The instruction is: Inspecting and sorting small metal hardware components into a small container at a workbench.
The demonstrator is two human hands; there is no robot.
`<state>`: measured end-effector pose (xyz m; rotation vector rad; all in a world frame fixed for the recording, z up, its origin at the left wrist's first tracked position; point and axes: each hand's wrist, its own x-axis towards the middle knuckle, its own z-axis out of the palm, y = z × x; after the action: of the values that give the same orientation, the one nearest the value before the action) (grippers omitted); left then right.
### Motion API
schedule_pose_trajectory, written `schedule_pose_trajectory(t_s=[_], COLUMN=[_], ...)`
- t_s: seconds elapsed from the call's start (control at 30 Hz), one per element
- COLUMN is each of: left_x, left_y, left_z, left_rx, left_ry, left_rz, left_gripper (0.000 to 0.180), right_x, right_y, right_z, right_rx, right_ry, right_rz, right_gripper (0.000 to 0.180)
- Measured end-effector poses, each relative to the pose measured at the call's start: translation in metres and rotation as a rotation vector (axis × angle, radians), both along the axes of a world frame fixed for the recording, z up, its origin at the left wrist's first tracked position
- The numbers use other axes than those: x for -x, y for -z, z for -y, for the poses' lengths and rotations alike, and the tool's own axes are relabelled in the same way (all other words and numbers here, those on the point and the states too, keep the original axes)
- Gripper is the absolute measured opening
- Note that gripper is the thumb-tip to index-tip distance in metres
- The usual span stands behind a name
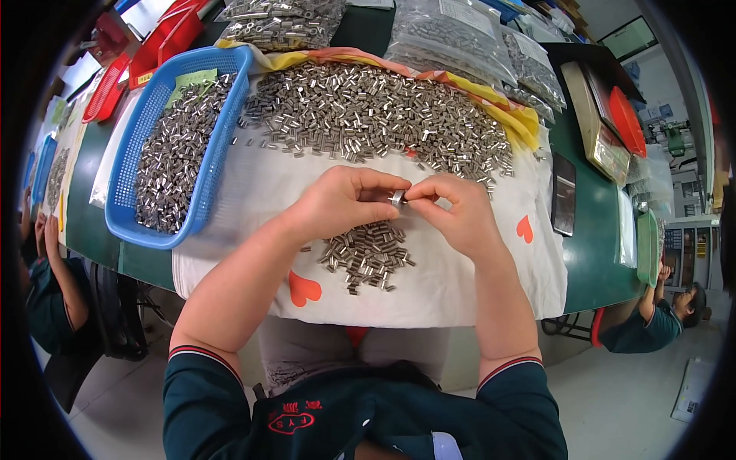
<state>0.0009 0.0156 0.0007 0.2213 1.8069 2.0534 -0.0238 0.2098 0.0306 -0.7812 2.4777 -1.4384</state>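
Over the white cloth, my left hand (337, 203) pinches a short shiny metal ring-shaped piece (397, 198) between thumb and fingers. My right hand (462, 213) meets it from the right, its thumb and forefinger closed at the piece's edge; what lies between those fingertips is too small to make out. Just below my hands is a small pile of metal sleeves (369, 257) on the cloth. Beyond them spreads a much larger heap of similar short sleeves (360, 103).
A blue perforated basket (123, 180) full of sleeves stands at left. Bags of metal parts (448, 34) lie behind a yellow-red cloth edge (525, 123). A dark phone (563, 195) rests at right on the green table (594, 261). Other people (648, 330) sit at both sides.
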Motion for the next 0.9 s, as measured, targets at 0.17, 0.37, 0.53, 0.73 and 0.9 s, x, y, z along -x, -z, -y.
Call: schedule_pose_trajectory(t_s=[0.17, 0.37, 0.53, 0.73, 0.9], left_x=[-0.005, -0.003, 0.002, 0.006, 0.006], left_y=[-0.006, -0.010, -0.004, -0.001, 0.003], left_z=[0.001, 0.001, 0.005, 0.003, 0.005], left_rx=[0.031, 0.171, 0.137, -0.097, -0.128], left_ry=[0.080, 0.156, 0.034, -0.055, -0.037], left_rz=[0.001, -0.231, -0.101, 0.035, 0.025], left_gripper=[0.034, 0.034, 0.033, 0.035, 0.037], right_x=[0.011, 0.026, 0.024, 0.007, 0.000], right_y=[-0.006, 0.026, 0.029, 0.006, 0.006], right_z=[-0.010, -0.003, 0.008, 0.004, 0.007], right_rx=[-0.030, -0.343, -0.474, 0.009, 0.151], right_ry=[0.076, 0.259, 0.230, 0.194, 0.062], right_rz=[0.138, -0.491, -0.569, -0.027, 0.144], right_gripper=[0.010, 0.009, 0.008, 0.006, 0.008])
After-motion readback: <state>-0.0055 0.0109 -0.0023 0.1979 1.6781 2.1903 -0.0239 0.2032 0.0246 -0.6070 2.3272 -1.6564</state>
